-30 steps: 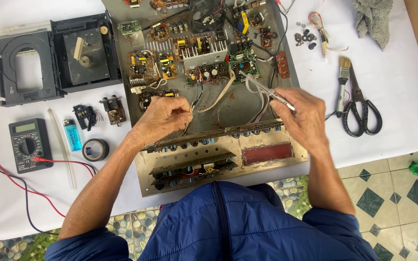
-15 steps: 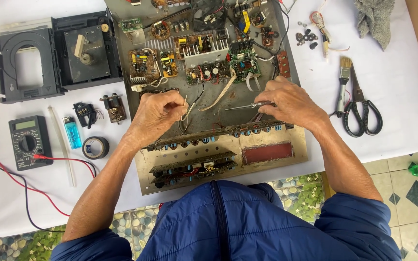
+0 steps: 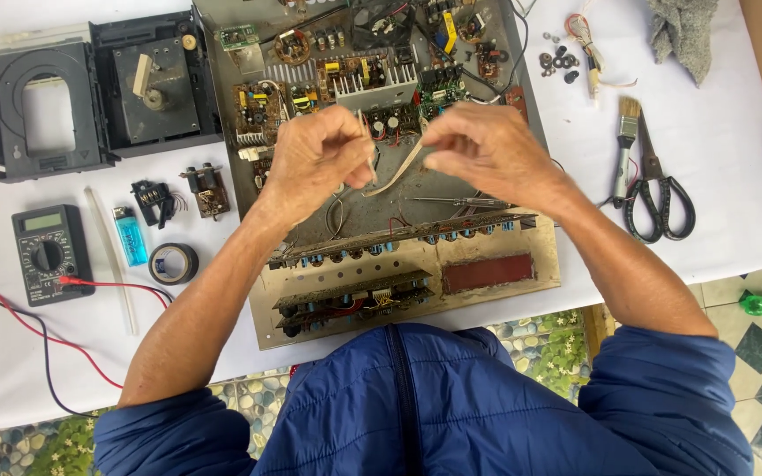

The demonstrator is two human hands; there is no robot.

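Both hands are lifted over the opened-up amplifier chassis (image 3: 399,176), each pinching one end of a pale flat ribbon cable (image 3: 396,172): left hand (image 3: 315,163) and right hand (image 3: 482,150) close together, so the cable sags between them above the circuit boards. The multimeter (image 3: 50,254), lighter (image 3: 130,234) and tape roll (image 3: 173,263) sit off to the left on the white table (image 3: 725,115), scissors (image 3: 663,189) and brush (image 3: 625,145) to the right, within easy reach.

Repair workbench — multimeter (image 3: 48,254), circuit boards (image 3: 346,84).
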